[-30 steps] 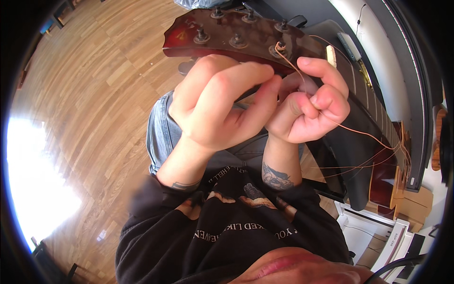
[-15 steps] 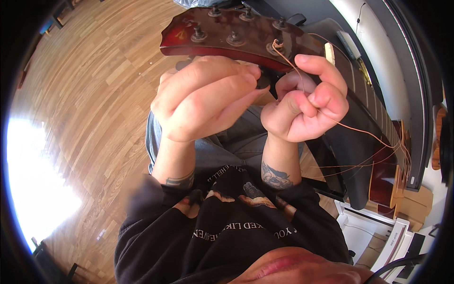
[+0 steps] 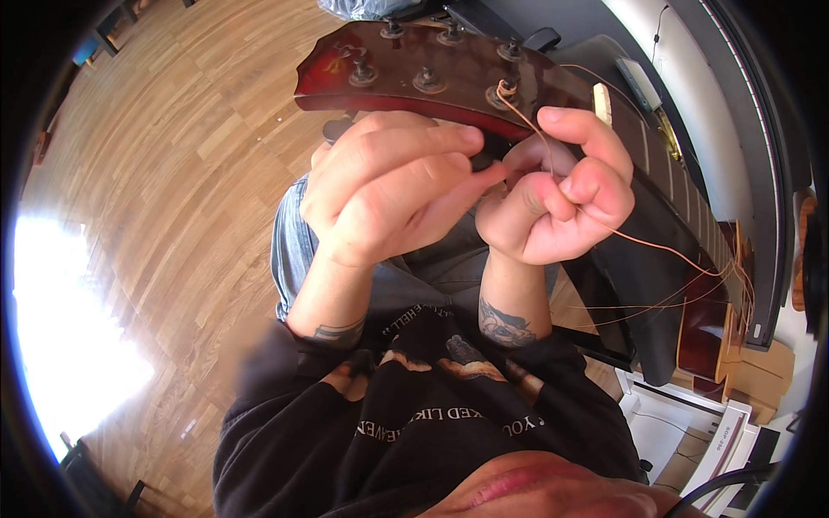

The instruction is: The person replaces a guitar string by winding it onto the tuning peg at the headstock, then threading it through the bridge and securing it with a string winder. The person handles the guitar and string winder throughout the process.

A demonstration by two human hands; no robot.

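Note:
A dark red guitar headstock (image 3: 466, 73) spans the top middle, with two rows of metal tuning posts. My left hand (image 3: 376, 186) is just below its near edge, its fingertips closed on a black tuning key (image 3: 481, 161). A copper-coloured guitar string (image 3: 656, 242) is wound around the near-row tuning post (image 3: 504, 91) closest to the pale nut (image 3: 602, 104). My right hand (image 3: 574, 194) pinches this string between thumb and curled fingers, its index finger bent above. Beyond the pinch the string runs slack toward the guitar body (image 3: 701, 341). The other posts show no string.
More loose copper strings (image 3: 639, 306) fan out near the guitar body. A keyboard (image 3: 734, 129) stands along the right side, and a white device (image 3: 682, 432) is at the lower right. Wooden floor (image 3: 190, 173) spreads out on the left. A clear plastic bag (image 3: 367, 7) lies beyond the headstock.
My left hand has shifted slightly right and turned at the wrist, still on the tuning key. The headstock sits slightly lower in view. My right hand keeps its pinch on the string.

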